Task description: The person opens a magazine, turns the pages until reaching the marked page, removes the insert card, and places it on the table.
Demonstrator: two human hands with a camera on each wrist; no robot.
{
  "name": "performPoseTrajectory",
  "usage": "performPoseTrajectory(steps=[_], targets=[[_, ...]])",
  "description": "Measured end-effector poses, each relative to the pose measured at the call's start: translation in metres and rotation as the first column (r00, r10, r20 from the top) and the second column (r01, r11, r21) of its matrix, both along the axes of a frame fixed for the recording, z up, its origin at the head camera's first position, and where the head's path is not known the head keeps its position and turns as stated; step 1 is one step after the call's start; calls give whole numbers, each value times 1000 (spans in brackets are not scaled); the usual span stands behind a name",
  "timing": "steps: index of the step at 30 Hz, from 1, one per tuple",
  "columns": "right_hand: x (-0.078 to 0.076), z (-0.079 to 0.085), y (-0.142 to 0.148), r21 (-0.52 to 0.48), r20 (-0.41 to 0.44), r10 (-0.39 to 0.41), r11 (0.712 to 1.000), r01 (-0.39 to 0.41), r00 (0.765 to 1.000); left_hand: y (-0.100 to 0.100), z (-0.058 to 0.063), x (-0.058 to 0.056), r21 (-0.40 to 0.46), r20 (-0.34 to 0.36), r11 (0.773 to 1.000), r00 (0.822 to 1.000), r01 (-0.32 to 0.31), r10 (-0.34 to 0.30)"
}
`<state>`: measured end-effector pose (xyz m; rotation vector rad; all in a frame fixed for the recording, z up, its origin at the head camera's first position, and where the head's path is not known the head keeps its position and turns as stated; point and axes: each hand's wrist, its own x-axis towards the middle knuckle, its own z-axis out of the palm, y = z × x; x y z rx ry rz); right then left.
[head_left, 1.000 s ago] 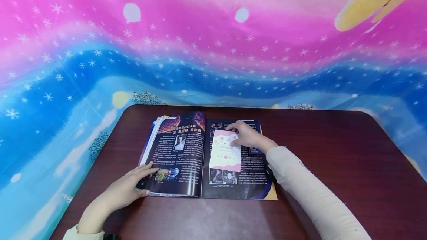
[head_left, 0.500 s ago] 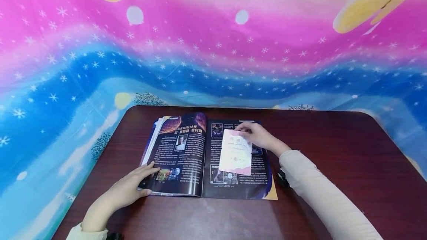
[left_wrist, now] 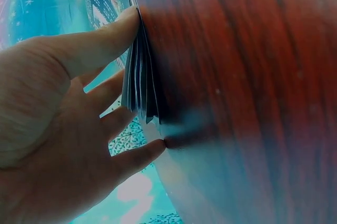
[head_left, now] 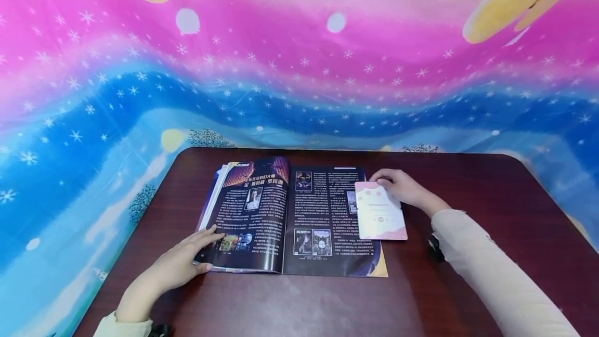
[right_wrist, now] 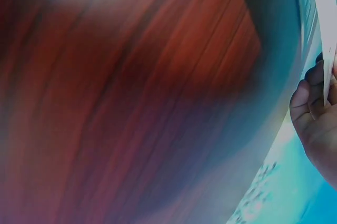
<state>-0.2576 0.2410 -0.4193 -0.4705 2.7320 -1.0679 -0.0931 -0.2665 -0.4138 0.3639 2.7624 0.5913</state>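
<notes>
An open magazine point(head_left: 252, 212) with dark printed pages lies on the table, its left stack thicker than the right. My left hand point(head_left: 180, 256) rests at its lower left corner, fingers extended over the left page. In the left wrist view the thumb point(left_wrist: 100, 45) lies against the page edges, and the other fingers spread beyond them. My right hand point(head_left: 398, 187) pinches a pink and white card point(head_left: 380, 215) by its top edge. The card overlaps the right page's outer edge and the table beside it. In the right wrist view the card point(right_wrist: 326, 29) shows nearly edge-on among curled fingers point(right_wrist: 300, 100).
The dark red wooden table point(head_left: 491, 233) extends to the right of the magazine and in front of it. Behind stands a pink and blue patterned cloth point(head_left: 299, 66) with snowflakes, meeting the table's far edge.
My right hand has carried the card rightward, from the middle of the right page to its outer edge. Printed pictures and text it covered now show. My left hand stays on the magazine.
</notes>
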Motion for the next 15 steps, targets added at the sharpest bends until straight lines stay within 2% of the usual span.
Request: performPoseTrajectory(steps=[7, 11, 15], targets=[[9, -4, 37, 42, 14, -40, 998, 39, 999, 1, 0, -1, -31, -9, 999, 1000, -11, 10], [13, -5, 47, 46, 40, -56, 998, 54, 998, 3, 1, -1, -34, -10, 999, 1000, -9, 9], [15, -6, 50, 52, 12, -52, 997, 52, 999, 4, 1, 1, -41, -14, 999, 1000, -8, 8]])
